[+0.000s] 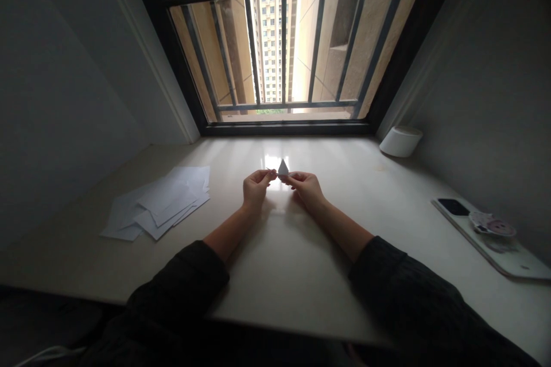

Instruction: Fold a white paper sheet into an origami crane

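Observation:
In the middle of the head view, a small piece of folded white paper stands with its pointed tip upward, above the pale counter. My right hand pinches its lower edge from the right, thumb and fingertips pressed together. From the other side, my left hand is closed in a pinch at the paper's lower left. A thin sliver shows above the left fingertips, too small to make out. The fingers hide the lower part of the folded paper.
Several loose white sheets lie overlapping at the left. A phone with a sticker-like grip rests at the right edge. A white cylindrical object stands in the back right corner, beside a barred window.

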Demonstrator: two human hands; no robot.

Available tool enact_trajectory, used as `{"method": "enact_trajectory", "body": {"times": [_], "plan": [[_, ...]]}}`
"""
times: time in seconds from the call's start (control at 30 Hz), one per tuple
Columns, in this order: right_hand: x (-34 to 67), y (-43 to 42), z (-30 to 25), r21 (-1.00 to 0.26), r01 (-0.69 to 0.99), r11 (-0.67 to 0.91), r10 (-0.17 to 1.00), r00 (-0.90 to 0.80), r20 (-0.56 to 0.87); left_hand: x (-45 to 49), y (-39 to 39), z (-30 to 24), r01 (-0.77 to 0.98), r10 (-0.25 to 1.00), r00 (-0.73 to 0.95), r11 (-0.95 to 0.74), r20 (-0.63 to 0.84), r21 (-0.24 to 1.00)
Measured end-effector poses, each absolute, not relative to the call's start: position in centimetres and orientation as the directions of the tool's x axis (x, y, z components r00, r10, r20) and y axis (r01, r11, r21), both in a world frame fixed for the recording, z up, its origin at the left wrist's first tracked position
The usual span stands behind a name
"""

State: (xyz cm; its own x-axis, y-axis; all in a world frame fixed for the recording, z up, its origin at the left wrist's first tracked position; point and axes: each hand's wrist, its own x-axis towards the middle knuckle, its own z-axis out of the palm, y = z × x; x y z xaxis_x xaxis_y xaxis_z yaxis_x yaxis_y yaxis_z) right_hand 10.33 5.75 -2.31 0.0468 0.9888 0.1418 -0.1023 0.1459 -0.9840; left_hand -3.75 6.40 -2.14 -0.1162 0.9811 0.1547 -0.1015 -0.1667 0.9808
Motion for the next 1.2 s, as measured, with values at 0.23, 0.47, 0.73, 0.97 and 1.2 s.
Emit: {"method": "enact_trajectory", "body": {"times": [0.23,0.47,0.73,0.97,1.2], "plan": [[10.9,6.1,-3.1,-0.984,-0.07,0.161,0.987,0.035,0.159,-3.9,6.7,-2.1,-0.052,0.973,-0.056,-0.226,0.223,0.973],[11.0,6.1,-3.1,-0.985,-0.056,0.16,0.987,0.021,0.159,-4.2,6.9,-2.0,0.056,0.954,0.033,-0.301,0.299,0.952],[11.1,6.2,-3.4,-0.98,-0.03,0.195,0.98,0.036,0.194,-4.6,7.1,-2.4,0.274,0.927,0.027,-0.366,0.373,0.889],[10.7,6.2,-3.1,-0.977,-0.057,0.207,0.976,0.073,0.203,-4.1,6.2,-1.9,0.335,0.912,-0.038,-0.373,0.408,0.865],[10.5,5.9,-2.6,-0.981,-0.096,0.168,0.981,0.111,0.157,-3.9,6.2,-2.2,0.249,0.916,-0.056,-0.372,0.397,0.894]]}}
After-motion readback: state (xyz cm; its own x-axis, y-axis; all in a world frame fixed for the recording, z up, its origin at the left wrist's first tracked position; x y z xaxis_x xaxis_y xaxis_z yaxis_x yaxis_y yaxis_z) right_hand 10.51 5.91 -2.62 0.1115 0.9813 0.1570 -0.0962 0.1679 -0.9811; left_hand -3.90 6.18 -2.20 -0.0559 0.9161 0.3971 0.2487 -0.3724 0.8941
